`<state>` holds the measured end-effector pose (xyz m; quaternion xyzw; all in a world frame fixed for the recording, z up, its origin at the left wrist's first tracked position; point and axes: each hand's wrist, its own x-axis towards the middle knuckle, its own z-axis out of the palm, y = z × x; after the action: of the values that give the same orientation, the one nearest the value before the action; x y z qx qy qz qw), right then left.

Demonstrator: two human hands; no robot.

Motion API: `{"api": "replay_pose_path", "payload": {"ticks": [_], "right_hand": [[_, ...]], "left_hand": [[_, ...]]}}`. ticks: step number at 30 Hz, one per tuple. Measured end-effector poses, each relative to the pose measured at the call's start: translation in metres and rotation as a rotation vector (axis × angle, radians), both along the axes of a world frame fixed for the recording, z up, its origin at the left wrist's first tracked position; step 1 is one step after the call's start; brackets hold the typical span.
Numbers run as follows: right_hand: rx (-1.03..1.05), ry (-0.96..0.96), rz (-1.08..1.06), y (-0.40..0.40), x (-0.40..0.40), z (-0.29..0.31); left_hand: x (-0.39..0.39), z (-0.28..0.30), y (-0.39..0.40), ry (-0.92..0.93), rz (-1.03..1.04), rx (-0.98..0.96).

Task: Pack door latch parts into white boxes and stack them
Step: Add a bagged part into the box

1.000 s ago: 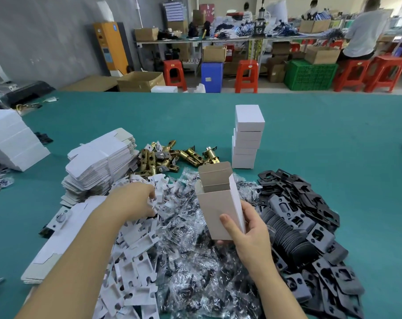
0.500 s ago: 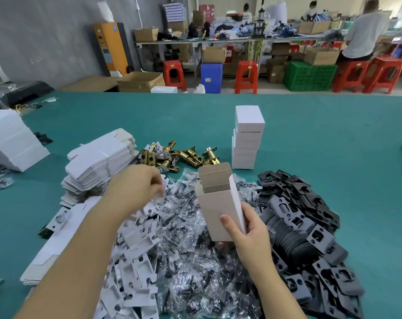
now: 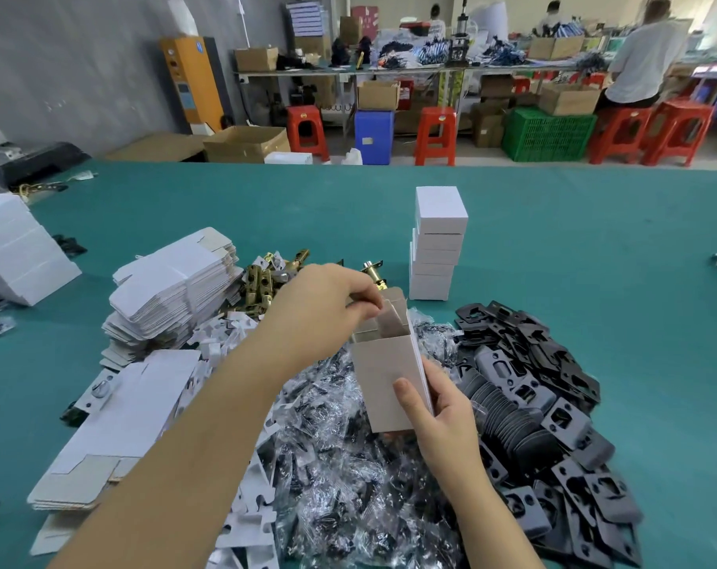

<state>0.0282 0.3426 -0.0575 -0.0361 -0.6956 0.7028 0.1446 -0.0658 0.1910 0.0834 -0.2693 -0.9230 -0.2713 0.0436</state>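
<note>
The left hand [image 3: 324, 310] has left the white inserts [image 3: 241, 531] at 7 o'clock and moved toward 3 o'clock; its curled fingers now sit at the box [image 3: 385, 379] mouth.

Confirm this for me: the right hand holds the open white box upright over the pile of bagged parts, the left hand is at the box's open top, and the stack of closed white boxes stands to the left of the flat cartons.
One detail is wrong. In the head view the stack of closed white boxes stands to the right of the flat cartons, not left. The rest holds: the right hand holds the open white box upright over the bagged parts, with the left hand at its open top.
</note>
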Motion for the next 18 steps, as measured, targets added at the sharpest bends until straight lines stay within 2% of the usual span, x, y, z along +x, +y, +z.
{"api": "replay_pose_path", "payload": {"ticks": [9,18], "right_hand": [[-0.057,-0.047,-0.002,0.002,-0.001,-0.004],[-0.125,-0.069,-0.001,0.004,-0.004,-0.004]], "left_hand": [[-0.001,-0.001,0.023,-0.165,-0.083,-0.178],[-0.004,0.001,0.027,-0.051,-0.029,-0.246]]}}
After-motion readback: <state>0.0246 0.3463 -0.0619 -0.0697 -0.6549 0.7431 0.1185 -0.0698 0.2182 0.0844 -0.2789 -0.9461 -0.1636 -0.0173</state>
